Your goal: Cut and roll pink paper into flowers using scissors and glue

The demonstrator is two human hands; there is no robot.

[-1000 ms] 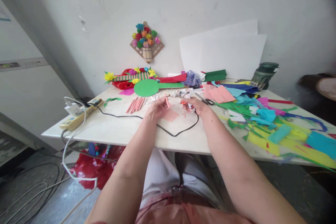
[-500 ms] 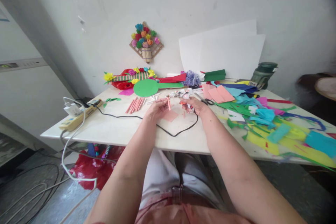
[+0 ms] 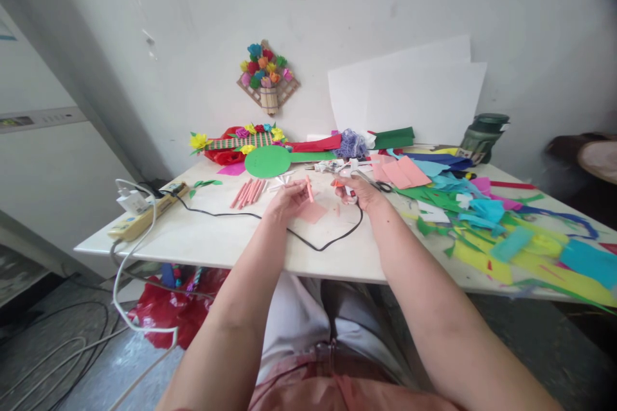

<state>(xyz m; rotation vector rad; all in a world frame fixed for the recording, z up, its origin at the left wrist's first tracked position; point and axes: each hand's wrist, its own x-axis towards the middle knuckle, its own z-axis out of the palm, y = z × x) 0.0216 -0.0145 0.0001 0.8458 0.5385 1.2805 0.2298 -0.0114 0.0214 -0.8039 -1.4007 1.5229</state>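
Glue gun [image 3: 351,191] has lifted from pink roll [image 3: 310,189] (flowers [image 3: 263,64] fill wall basket [image 3: 269,101])

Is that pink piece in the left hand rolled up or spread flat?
Rolled up: the pink piece in the left hand shows as a slim stick, unlike the flat pink sheet nearby.

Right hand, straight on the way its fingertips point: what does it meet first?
The right hand would probably meet the slim pink rolled-paper tube held in the left hand; whether they share height and depth is unclear.
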